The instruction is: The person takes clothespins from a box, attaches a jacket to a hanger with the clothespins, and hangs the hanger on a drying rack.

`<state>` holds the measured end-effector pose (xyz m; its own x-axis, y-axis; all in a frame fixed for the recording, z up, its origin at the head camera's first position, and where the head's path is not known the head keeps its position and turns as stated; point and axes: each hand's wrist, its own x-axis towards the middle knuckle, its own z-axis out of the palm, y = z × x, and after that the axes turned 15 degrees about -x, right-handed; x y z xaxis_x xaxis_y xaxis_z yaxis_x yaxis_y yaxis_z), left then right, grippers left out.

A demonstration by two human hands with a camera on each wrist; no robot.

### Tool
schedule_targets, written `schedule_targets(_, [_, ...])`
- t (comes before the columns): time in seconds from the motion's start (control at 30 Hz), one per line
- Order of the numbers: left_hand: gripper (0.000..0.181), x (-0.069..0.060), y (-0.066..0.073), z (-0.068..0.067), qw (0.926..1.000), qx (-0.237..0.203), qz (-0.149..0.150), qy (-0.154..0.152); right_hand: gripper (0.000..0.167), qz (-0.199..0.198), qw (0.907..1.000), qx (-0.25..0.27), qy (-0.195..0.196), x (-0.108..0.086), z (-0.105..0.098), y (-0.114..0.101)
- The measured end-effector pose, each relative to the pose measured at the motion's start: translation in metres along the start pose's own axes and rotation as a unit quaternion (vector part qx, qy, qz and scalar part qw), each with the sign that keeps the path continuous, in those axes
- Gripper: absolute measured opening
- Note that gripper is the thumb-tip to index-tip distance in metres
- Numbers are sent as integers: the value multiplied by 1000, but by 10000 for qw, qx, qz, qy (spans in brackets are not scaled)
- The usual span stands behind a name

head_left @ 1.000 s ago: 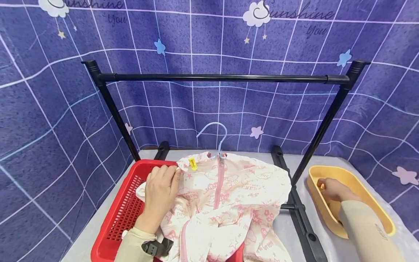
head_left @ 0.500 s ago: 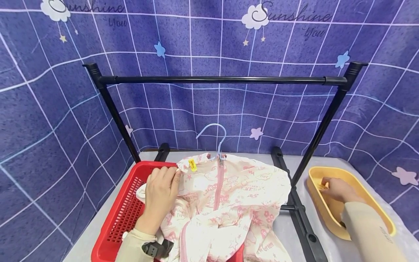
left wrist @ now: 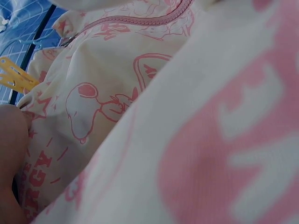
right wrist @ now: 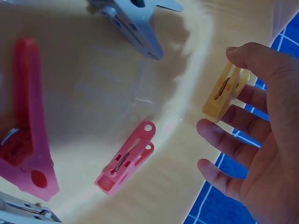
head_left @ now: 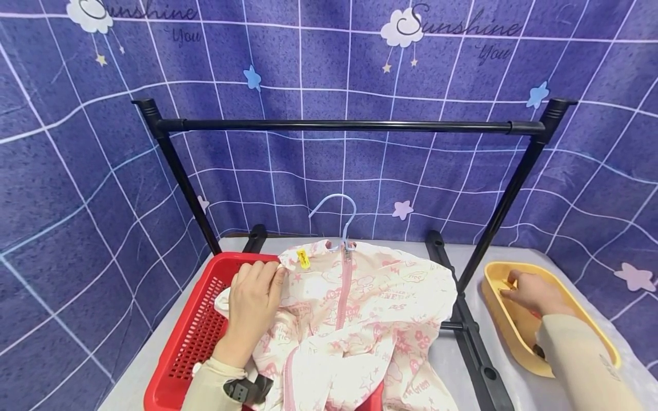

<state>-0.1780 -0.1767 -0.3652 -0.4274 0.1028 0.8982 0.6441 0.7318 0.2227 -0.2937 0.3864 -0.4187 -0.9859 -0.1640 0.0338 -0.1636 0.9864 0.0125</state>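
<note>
A white zip-up jacket (head_left: 411,291) with pink print lies on a blue hanger (head_left: 336,195), whose hook stands out above the collar. Its shoulder at the left is gripped by my left hand (head_left: 252,302), thumb toward the collar. Close to that hand, a yellow clothespin (head_left: 303,260) is clipped on the jacket; the left wrist view shows it at the edge. Over the far end of the yellow tray (head_left: 591,317), my right hand (head_left: 537,294) pinches another yellow clothespin (right wrist: 223,95) between thumb and forefinger, the other fingers spread.
Inside the tray lie a pink clothespin (right wrist: 124,161), a larger pink clip (right wrist: 35,126) and a grey clip (right wrist: 135,28). A red basket (head_left: 177,354) sits partly under the jacket. Behind rises a black rack with a crossbar (head_left: 349,125).
My right hand has lifted slightly and shifted within the tray, and a bit of yellow now shows at its fingertips. My left hand and the jacket stay in place.
</note>
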Motion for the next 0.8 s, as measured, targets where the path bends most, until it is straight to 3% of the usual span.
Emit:
schedule_targets(0.23, [46,0,0,0,10000,-18,-23,-16,36,-34,9998,-164,59,1,-5,0])
schedule_targets(0.47, [20,-1,0,0,9999,-6,-86,-75,40,-25,9997,-238,-29,1,-8,0])
schedule_targets(0.7, [46,-1,-1,0,10000,15,-29,-22,40,-70,9994,-303,143,0,-9,0])
schedule_targets(0.8, [48,-1,-1,1,10000,34,-19,-3,38,-89,9991,-334,250,-1,-10,0])
